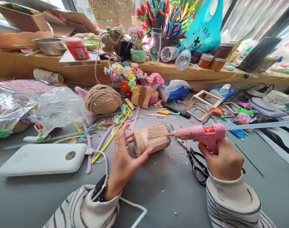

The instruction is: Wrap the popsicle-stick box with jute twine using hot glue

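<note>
My left hand grips a small wooden-stick basket partly wrapped in jute twine, lying on its side on the grey table. Thumb below, fingers behind it. My right hand is closed round the handle of a pink hot glue gun. Its nozzle touches the basket's right end, beside a band of twine. A clear glue stick juts out of the gun's back to the right.
Black scissors lie under the gun. A ball of jute twine, loose pipe cleaners and a white power bank sit left. Plastic bags, a stick frame, tissues and a cluttered shelf lie behind.
</note>
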Available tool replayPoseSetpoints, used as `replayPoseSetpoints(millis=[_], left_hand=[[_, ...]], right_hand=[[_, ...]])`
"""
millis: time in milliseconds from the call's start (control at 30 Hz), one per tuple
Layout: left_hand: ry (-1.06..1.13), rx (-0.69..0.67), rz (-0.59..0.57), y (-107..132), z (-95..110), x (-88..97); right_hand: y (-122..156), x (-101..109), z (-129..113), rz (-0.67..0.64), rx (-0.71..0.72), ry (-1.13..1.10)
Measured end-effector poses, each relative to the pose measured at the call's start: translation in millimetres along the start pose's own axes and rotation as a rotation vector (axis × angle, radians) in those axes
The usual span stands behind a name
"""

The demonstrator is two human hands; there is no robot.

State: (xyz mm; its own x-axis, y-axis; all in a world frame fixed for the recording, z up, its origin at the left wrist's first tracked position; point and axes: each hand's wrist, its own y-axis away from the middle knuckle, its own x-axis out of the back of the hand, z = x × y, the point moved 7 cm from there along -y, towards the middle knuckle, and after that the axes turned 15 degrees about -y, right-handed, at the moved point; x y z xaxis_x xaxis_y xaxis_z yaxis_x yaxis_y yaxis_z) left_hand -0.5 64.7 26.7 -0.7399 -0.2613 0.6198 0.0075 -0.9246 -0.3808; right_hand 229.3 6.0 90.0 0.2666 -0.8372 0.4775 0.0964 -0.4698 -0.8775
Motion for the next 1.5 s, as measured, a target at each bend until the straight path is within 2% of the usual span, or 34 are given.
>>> replayPoseSetpoints(millis=[167,500,800,1500], left_hand=[[-0.033,-0.031,0.033,4.1,1.2,3.4],[-0.167,-0.185,0.156,6.5,13.0,9.1],[-0.215,-0.127,0.135,9.0,1.9,6.3],[-0.216,-0.104,0.122,8.7,0.5,5.6]], right_hand=[[2.9,-0.4,1.9,-0.030,-0.063,0.036],[7.6,1.0,-1.4,-0.032,-0.015,0.089],[10.3,1.4,-4.8,-0.004,0.004,0.064],[11.2,1.1,-8.8,0.033,0.040,0.044]])
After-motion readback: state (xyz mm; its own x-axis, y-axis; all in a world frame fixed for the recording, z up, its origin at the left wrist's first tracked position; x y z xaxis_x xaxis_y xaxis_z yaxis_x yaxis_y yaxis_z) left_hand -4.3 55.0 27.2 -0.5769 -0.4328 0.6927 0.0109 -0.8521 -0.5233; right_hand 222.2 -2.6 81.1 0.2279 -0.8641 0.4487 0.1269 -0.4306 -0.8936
